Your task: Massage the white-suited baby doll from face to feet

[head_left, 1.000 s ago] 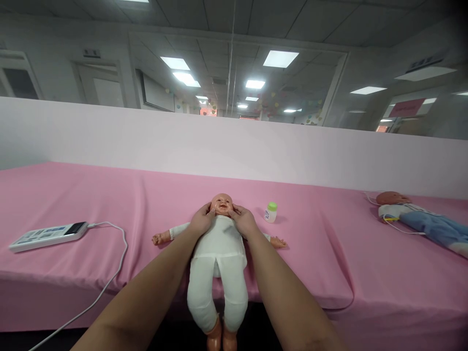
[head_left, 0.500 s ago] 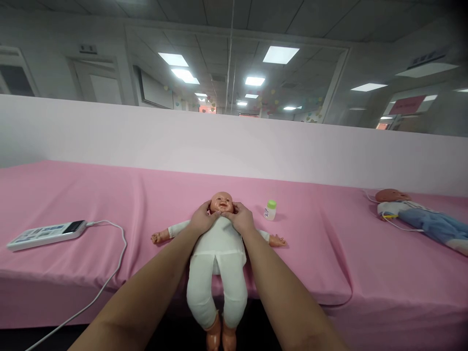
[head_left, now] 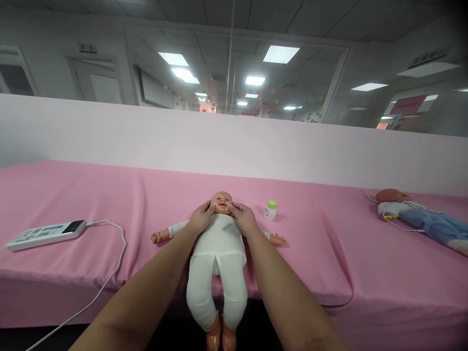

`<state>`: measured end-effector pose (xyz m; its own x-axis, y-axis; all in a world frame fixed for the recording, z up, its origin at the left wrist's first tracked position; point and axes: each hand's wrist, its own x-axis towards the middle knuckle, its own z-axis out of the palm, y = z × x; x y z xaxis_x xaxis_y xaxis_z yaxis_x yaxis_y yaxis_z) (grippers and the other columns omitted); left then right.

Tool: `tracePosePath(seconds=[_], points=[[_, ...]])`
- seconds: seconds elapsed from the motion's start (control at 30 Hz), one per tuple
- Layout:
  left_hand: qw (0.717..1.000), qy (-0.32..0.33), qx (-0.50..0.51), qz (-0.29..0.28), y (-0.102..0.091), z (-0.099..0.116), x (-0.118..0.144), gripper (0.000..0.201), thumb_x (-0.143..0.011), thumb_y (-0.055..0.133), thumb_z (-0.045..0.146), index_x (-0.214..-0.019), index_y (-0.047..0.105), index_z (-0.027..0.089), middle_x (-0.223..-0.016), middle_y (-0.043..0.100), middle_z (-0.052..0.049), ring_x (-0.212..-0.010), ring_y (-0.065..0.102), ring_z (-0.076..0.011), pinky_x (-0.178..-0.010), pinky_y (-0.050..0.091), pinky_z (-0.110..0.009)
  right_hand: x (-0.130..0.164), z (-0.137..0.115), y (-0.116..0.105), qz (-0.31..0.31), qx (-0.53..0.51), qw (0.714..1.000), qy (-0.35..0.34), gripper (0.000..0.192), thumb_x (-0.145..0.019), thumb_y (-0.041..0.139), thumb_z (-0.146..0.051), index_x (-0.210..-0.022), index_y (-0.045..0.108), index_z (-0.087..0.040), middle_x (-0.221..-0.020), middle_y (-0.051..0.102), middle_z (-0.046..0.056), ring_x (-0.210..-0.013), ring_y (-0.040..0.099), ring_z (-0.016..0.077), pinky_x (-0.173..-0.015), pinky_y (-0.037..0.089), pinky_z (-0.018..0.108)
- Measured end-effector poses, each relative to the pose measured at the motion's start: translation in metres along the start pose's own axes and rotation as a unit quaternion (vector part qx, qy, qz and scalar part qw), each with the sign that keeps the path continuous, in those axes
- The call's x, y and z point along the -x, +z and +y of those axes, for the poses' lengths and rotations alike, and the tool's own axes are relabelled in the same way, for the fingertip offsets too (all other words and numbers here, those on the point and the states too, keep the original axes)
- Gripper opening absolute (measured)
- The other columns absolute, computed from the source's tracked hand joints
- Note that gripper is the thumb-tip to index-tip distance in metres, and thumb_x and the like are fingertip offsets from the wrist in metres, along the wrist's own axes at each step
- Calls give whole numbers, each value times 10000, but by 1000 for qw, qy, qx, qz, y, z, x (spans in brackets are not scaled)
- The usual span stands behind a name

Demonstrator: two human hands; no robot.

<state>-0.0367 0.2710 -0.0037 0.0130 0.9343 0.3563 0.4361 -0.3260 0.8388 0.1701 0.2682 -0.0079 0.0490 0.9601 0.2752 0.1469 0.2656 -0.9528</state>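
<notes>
Okay, low centre of the frame: the baby doll [head_left: 218, 253] lies on its back in a white suit, legs hanging over the near edge of the pink desk [head_left: 73, 195], arms spread out. Left hand [head_left: 200, 220] and right hand [head_left: 244, 219] rest on its upper chest, fingers loosely curled, thumbs pressed to the cheeks either side of the mouth; nothing is gripped. Best done, I'd judge, with light, even thumb pressure, both sides matched, palms steadying the shoulders so the head doesn't roll. Just right of the head stands a small green-capped bottle [head_left: 270, 210]. Mid left, a white remote-like device [head_left: 46, 234] with a cable. Far right, a second doll [head_left: 420, 219] in blue.
</notes>
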Motion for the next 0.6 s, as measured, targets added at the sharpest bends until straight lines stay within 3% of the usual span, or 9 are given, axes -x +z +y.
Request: tracePosePath(seconds=[0.13, 0.33, 0.5, 0.6], points=[[999, 18, 2, -40, -3, 7, 6, 684, -873, 670, 648, -1398, 637, 211, -1305, 748, -97, -1167, 702, -323, -1014, 534, -410, 5, -6, 4, 10, 101, 995, -26, 698, -703, 859, -597, -1298, 700, -268, -1208, 777, 42, -1091, 723, 257, -979, 558, 382], [999, 8, -47, -10, -1, 6, 5, 689, -814, 750, 604, -1357, 644, 194, -1282, 745, -123, -1102, 712, -328, -951, 549, -412, 7, -12, 6, 31, 180, 983, -25, 716, -675, 882, -614, -1256, 690, -241, -1087, 794, 61, -979, 736, 261, -880, 576, 375], [999, 13, -35, -8, -2, 1, 1, 568, -912, 636, 499, -1379, 634, 177, -1326, 727, -145, -1188, 689, -332, -1028, 512, -433, -4, -3, 1, -5, 116, 993, -25, 493, -776, 832, -402, -1223, 712, -232, -1157, 793, 58, -1045, 742, 237, -967, 556, 363], [1000, 14, 4, -5, -2, 0, -1, 513, -951, 571, 461, -1374, 647, 181, -1380, 703, -131, -1280, 645, -317, -1114, 456, -427, -9, 4, -3, -22, 55, 998, -27, 424, -839, 753, -378, -1234, 718, -227, -1217, 782, 62, -1113, 730, 231, -1027, 533, 373]])
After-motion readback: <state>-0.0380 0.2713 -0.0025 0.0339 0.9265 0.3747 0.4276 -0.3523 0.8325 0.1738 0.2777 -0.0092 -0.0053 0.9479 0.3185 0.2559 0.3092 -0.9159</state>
